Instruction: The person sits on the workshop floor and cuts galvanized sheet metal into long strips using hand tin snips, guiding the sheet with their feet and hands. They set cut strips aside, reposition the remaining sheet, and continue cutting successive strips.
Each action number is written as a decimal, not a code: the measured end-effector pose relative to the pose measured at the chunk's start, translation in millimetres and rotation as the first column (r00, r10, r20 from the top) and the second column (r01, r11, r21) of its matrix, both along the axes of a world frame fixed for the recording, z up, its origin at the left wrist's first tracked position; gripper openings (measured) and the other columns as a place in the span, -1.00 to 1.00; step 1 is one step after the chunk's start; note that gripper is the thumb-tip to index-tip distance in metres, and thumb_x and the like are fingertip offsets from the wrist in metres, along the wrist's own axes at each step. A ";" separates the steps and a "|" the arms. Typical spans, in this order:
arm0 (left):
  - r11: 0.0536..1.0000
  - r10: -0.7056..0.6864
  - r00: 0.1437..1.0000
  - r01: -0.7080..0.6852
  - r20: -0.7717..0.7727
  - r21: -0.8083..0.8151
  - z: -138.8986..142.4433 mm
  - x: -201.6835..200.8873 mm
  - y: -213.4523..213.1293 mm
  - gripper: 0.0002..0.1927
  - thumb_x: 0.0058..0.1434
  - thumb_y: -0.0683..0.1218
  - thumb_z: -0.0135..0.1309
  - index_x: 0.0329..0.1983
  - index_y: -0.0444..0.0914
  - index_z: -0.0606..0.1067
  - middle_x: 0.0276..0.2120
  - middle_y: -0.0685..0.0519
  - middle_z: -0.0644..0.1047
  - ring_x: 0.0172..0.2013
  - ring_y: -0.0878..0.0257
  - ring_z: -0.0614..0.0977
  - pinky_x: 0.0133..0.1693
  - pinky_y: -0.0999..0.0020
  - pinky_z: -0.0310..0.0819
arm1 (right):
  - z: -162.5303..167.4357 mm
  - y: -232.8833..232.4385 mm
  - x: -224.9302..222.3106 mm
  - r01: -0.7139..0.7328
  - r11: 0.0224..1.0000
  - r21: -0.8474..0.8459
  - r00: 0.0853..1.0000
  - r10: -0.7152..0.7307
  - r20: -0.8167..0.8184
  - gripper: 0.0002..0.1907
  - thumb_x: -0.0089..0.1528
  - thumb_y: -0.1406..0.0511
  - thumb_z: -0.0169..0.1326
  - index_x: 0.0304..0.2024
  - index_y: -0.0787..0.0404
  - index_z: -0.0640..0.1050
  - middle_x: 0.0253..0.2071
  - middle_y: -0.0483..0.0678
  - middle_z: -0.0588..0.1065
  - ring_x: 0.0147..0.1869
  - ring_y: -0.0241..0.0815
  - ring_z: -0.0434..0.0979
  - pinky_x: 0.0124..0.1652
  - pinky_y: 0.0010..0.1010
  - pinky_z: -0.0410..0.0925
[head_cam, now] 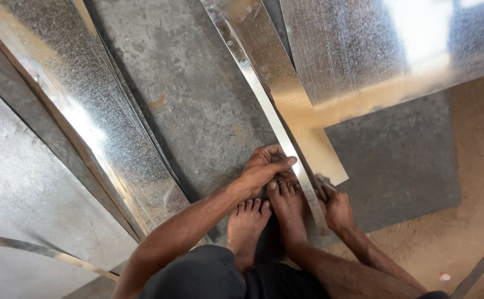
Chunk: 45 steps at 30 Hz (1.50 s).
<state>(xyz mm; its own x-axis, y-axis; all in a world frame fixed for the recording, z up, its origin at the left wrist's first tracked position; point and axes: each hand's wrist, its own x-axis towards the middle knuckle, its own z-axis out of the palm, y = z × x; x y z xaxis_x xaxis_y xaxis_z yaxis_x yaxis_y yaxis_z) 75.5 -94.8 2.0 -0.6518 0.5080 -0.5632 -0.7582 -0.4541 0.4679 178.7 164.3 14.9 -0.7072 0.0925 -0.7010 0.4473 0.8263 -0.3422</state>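
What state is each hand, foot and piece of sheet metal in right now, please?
Left hand: fingers pressing on the metal strip.
Right hand: gripping the strip's edge.
Metal strip: long, shiny, lying flat.
Right foot: bare, beside the strip.
Left foot: bare, on the dull plate.
Large sheet: flat, glaring.

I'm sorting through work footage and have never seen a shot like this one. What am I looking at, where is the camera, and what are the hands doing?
There is no machine here, just a person at work. The single picture comes from a camera worn on the person's head, looking down past their knees at bare arms and bare feet.

The dark grey floor slab has shiny galvanized metal sheets lying on it: one large sheet at top right, another at left. A long narrow metal strip runs diagonally down to the feet.

The left hand reaches over the toes, its fingers curled at the strip. The right hand grips the strip's lower end. Sandy ground lies to the right.
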 end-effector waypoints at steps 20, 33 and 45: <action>0.988 -0.011 1.000 0.010 -0.003 -0.154 37.2 0.0 -2.0 -0.81 0.25 -0.10 0.28 -0.26 -0.28 0.52 -0.47 0.06 0.61 -0.49 0.32 0.68 -0.52 0.46 0.50 | 19.9 -55.6 -82.8 -0.028 0.997 0.066 0.998 0.032 -0.048 -0.59 0.29 0.12 0.10 0.08 0.23 0.60 -0.06 0.24 0.62 0.04 0.08 0.64 -0.03 -0.21 0.43; 0.999 0.044 0.990 -0.046 -0.137 -0.007 60.0 25.9 3.5 -0.83 0.30 -0.12 0.25 -0.13 -0.30 0.58 -0.39 0.05 0.63 -0.43 0.35 0.65 -0.35 0.43 0.63 | 8.4 -54.6 -125.6 -0.201 0.655 -0.729 0.972 0.044 -0.229 -0.46 0.31 0.22 0.03 0.32 0.21 0.33 0.17 0.30 0.46 0.22 0.15 0.46 0.08 -0.14 0.33; 0.994 0.105 0.978 -0.109 -0.181 -0.012 47.5 50.3 1.5 -0.78 0.33 -0.12 0.29 -0.30 -0.29 0.47 -0.45 0.08 0.57 -0.45 0.33 0.66 -0.43 0.43 0.60 | 6.8 -74.5 -130.3 -0.351 0.903 -0.248 0.847 0.193 -0.495 -0.53 0.30 0.13 0.05 0.10 0.35 0.46 -0.14 0.36 0.54 -0.03 0.40 0.55 -0.13 0.06 0.38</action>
